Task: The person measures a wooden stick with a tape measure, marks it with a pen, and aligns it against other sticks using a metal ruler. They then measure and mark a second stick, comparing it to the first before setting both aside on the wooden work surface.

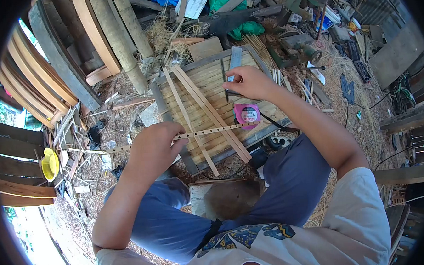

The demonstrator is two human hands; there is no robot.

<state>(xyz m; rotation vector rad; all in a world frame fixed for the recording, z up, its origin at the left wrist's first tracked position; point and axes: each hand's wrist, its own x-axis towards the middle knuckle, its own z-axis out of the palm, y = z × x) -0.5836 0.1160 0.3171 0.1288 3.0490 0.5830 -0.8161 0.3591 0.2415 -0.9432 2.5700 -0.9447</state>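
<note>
My left hand (155, 147) is closed on a narrow wooden strip (212, 131) with a row of small dark holes, pinching it between thumb and fingers. The strip crosses over the slatted low table (172, 103), its right end overlapping a pink tape measure (247, 115). Over the table's far right side, my right hand (247, 82) has thumb and forefinger pinched around a thin dark rod (222, 67). Right beside those fingers lies a metal ruler (235, 59). Several long plain wooden strips (206, 106) lie diagonally across the slats.
A board (225, 199) lies between my legs. Curved wooden pieces (41, 69) and bamboo poles (116, 41) stand at the left. A yellow bowl (50, 164) is at the far left. Wood scraps and shavings cover the ground, and a black cable (278, 124) runs by the table's right edge.
</note>
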